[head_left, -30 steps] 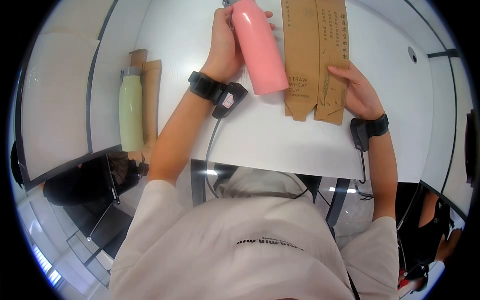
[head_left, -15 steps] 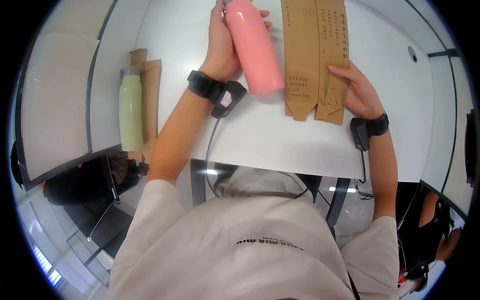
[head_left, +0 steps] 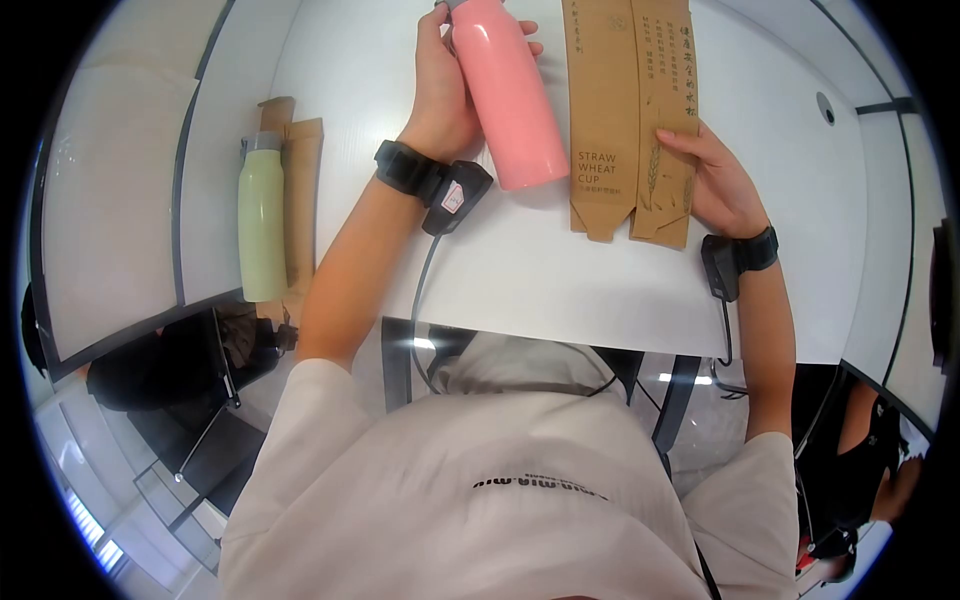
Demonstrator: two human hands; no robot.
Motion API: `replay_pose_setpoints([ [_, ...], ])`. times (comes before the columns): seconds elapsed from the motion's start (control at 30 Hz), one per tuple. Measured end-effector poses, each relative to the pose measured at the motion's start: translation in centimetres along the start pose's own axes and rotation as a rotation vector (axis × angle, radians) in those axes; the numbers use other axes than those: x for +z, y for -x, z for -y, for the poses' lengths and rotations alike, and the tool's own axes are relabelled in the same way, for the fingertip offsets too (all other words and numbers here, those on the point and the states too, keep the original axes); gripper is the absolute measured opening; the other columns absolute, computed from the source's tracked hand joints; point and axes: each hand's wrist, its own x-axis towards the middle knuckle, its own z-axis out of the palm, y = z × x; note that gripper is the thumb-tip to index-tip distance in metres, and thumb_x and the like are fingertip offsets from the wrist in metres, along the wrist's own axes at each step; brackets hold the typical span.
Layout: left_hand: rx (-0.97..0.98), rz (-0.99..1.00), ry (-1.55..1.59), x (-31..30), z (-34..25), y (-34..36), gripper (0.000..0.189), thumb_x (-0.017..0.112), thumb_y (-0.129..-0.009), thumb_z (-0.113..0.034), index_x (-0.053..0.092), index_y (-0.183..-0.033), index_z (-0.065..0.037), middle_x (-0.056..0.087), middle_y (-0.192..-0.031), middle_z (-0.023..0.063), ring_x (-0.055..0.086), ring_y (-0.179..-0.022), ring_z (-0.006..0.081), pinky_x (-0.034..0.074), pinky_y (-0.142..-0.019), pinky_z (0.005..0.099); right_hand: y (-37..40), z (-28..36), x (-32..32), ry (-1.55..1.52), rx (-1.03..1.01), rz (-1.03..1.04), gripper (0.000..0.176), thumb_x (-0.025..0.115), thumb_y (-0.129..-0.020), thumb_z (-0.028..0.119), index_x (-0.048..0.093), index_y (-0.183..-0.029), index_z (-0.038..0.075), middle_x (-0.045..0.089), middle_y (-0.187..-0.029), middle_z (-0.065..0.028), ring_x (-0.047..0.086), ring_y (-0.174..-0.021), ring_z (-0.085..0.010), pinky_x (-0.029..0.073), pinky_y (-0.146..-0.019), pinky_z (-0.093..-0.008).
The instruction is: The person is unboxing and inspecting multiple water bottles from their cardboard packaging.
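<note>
A pink bottle (head_left: 508, 95) with a grey cap lies tilted in my left hand (head_left: 443, 90). My fingers curl round its upper part, and some fingertips show on its far side. Just right of it is a flattened brown cardboard box (head_left: 603, 120) printed "STRAW WHEAT CUP", its flaps toward me. My right hand (head_left: 722, 185) grips the box's right edge, thumb on top and the other fingers hidden beneath. Bottle and box lie close side by side over the white table (head_left: 480, 270).
On the left, beyond a partition, a pale green bottle (head_left: 262, 220) lies beside another brown cardboard box (head_left: 301, 190). Black straps with small boxes and cables circle both my wrists. A round cable hole (head_left: 825, 108) sits at the table's far right. Other people show at the lower right edge.
</note>
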Motion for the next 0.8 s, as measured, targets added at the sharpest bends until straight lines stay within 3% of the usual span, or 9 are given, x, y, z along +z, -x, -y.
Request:
replay_pose_setpoints([
  [0.43, 0.028, 0.117, -0.093, 0.4, 0.4, -0.2, 0.065, 0.031, -0.101, -0.059, 0.061, -0.114, -0.002, 0.068, -0.094, 0.0116, 0.066, -0.089, 0.0238, 0.055, -0.086, 0.0389, 0.0, 0.0, -0.1, 0.001, -0.001, 0.025, 0.042, 0.054, -0.098, 0.006, 0.041, -0.139, 0.000, 0.053, -0.137, -0.0120, 0.056, -0.124, -0.0220, 0.051, -0.102, -0.0375],
  [0.47, 0.007, 0.184, -0.066, 0.3, 0.2, -0.4, 0.058, 0.037, -0.102, -0.052, 0.052, -0.128, -0.003, 0.065, -0.105, 0.0112, 0.064, -0.099, 0.0233, 0.053, -0.092, 0.0389, 0.0, 0.0, -0.1, 0.001, -0.001, 0.025, 0.042, 0.054, -0.098, 0.006, 0.041, -0.139, 0.000, 0.053, -0.137, -0.0120, 0.056, -0.124, -0.0220, 0.051, -0.102, -0.0375],
  [0.5, 0.007, 0.184, -0.065, 0.4, 0.5, -0.4, 0.058, 0.037, -0.102, -0.052, 0.052, -0.128, -0.003, 0.065, -0.105, 0.0112, 0.064, -0.099, 0.0233, 0.053, -0.092, 0.0389, 0.0, 0.0, -0.1, 0.005, -0.001, 0.023, 0.042, 0.054, -0.099, 0.006, 0.042, -0.138, 0.000, 0.053, -0.137, -0.0120, 0.056, -0.124, -0.0221, 0.051, -0.102, -0.0374],
  [0.57, 0.102, 0.199, -0.146, 0.9, 1.0, -0.1, 0.057, 0.043, -0.103, -0.041, 0.032, -0.146, -0.005, 0.060, -0.119, 0.0106, 0.060, -0.109, 0.0216, 0.050, -0.097, 0.0378, 0.0, 0.0, -0.2, 0.008, -0.003, 0.023, 0.041, 0.053, -0.099, 0.006, 0.042, -0.138, 0.000, 0.053, -0.137, -0.0120, 0.057, -0.123, -0.0222, 0.051, -0.102, -0.0372],
  [0.6, 0.031, 0.259, -0.119, 0.8, 1.1, 0.2, 0.065, 0.045, -0.102, -0.031, 0.011, -0.154, -0.011, 0.055, -0.124, 0.0086, 0.055, -0.116, 0.0207, 0.046, -0.102, 0.0372, -0.1, 0.0, -0.5, -0.021, 0.002, 0.021, 0.043, 0.054, -0.098, 0.006, 0.041, -0.139, 0.000, 0.053, -0.137, -0.0125, 0.057, -0.123, -0.0222, 0.051, -0.102, -0.0369],
  [0.63, 0.032, 0.260, -0.120, 0.9, 1.3, 0.6, 0.065, 0.045, -0.102, -0.031, 0.011, -0.154, -0.011, 0.055, -0.124, 0.0086, 0.055, -0.116, 0.0207, 0.046, -0.102, 0.0372, -0.1, 0.0, -0.7, -0.050, 0.006, 0.021, 0.044, 0.055, -0.098, 0.006, 0.041, -0.139, -0.001, 0.054, -0.137, -0.0129, 0.057, -0.123, -0.0223, 0.051, -0.101, -0.0366],
  [0.7, 0.048, 0.184, -0.086, 2.5, 1.1, 2.6, 0.076, 0.043, -0.098, -0.020, -0.004, -0.158, -0.017, 0.020, -0.161, 0.0124, 0.041, -0.134, 0.0242, 0.036, -0.113, 0.0403, -0.2, 0.2, -0.6, -0.059, 0.022, 0.051, 0.044, 0.055, -0.099, 0.008, 0.041, -0.140, 0.000, 0.054, -0.137, -0.0120, 0.057, -0.123, -0.0215, 0.050, -0.102, -0.0360],
  [0.73, 0.047, 0.185, -0.086, 1.8, 1.7, 1.9, 0.076, 0.043, -0.098, -0.020, -0.004, -0.158, -0.017, 0.020, -0.161, 0.0124, 0.041, -0.134, 0.0242, 0.036, -0.113, 0.0403, -0.1, 0.3, -0.2, -0.036, 0.015, 0.046, 0.043, 0.055, -0.099, 0.009, 0.042, -0.138, 0.000, 0.055, -0.135, -0.0111, 0.058, -0.122, -0.0214, 0.051, -0.101, -0.0362],
  [0.8, -0.019, 0.430, -0.070, -0.1, 3.4, 0.2, 0.080, 0.041, -0.096, -0.016, -0.011, -0.157, -0.018, -0.005, -0.166, 0.0099, 0.020, -0.148, 0.0253, 0.025, -0.120, 0.0412, 0.0, 0.3, -0.1, -0.014, 0.001, 0.039, 0.041, 0.054, -0.099, 0.010, 0.044, -0.137, 0.000, 0.056, -0.133, -0.0100, 0.058, -0.121, -0.0211, 0.051, -0.100, -0.0366],
])
